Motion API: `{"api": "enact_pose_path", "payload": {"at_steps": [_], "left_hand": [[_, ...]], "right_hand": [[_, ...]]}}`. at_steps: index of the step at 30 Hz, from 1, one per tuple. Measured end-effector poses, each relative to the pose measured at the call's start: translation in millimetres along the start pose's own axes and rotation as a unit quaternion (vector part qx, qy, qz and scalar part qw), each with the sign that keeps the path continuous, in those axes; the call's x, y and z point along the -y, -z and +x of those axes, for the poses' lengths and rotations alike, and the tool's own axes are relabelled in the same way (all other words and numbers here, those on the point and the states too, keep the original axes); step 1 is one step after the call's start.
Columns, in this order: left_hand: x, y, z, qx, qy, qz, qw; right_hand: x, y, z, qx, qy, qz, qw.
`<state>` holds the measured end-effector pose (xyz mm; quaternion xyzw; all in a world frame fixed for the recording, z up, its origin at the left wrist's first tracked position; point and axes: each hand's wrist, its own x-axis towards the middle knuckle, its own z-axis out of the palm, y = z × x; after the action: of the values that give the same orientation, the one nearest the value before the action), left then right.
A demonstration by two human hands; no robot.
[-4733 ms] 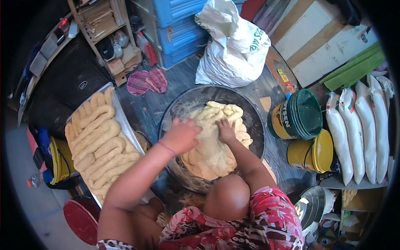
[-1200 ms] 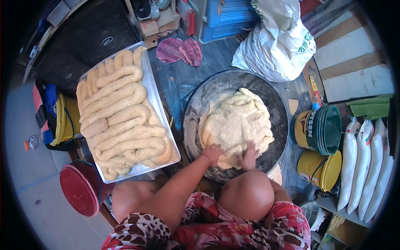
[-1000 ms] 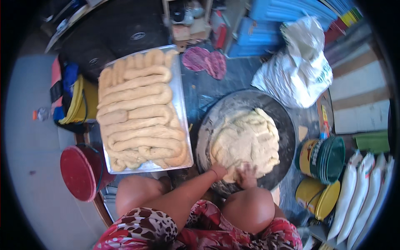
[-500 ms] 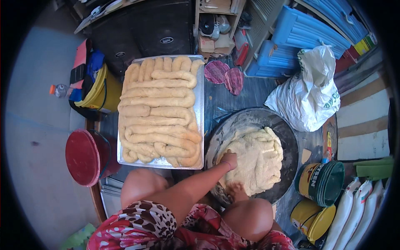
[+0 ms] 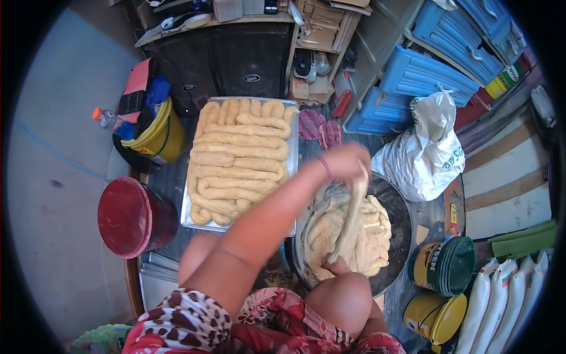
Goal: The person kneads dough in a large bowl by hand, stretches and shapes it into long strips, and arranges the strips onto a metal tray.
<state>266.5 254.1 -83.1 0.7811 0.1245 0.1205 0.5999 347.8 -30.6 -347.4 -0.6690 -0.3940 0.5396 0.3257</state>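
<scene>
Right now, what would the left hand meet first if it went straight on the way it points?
Probably the green-printed white sack; depth is unclear, so the left hand might pass above it.

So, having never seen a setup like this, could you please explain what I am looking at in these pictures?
There is no machine: someone works bare-handed. The view comes from a wide fisheye camera worn on the head, looking down, so straight edges bend near the rim. The left hand holds up one end of a strip of dough. The right hand, partly hidden by the knee, is at its lower end; whether it holds on is unclear. On the floor below, a dark round basin holds more dough. To its left lies a tray covered in long dough rolls; to its right stands a green bucket, with a white sack beyond.
</scene>
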Motion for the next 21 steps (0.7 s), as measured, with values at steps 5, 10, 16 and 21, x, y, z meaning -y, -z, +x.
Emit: {"api": "enact_pose_path", "payload": {"at_steps": [5, 10, 16, 21], "left_hand": [[-46.5, 157.2, -76.8, -0.180, 0.030, 0.015, 0.983], [-58.0, 263.5, -172.7, -0.416, 0.055, -0.018, 0.907], [-49.9, 345.8, -219.2, -0.560, 0.039, 0.138, 0.816], [-24.6, 330.4, -180.1, -0.541, 0.045, 0.330, 0.772]], "right_hand": [[75.6, 27.6, 28.2, 0.002, 0.077, 0.095, 0.992], [244.7, 34.0, 88.4, 0.166, 0.134, -0.053, 0.976], [403.5, -51.5, 185.1, 0.081, 0.409, -0.230, 0.879], [422.3, -142.2, 259.8, 0.017, 0.376, -0.423, 0.824]]}}
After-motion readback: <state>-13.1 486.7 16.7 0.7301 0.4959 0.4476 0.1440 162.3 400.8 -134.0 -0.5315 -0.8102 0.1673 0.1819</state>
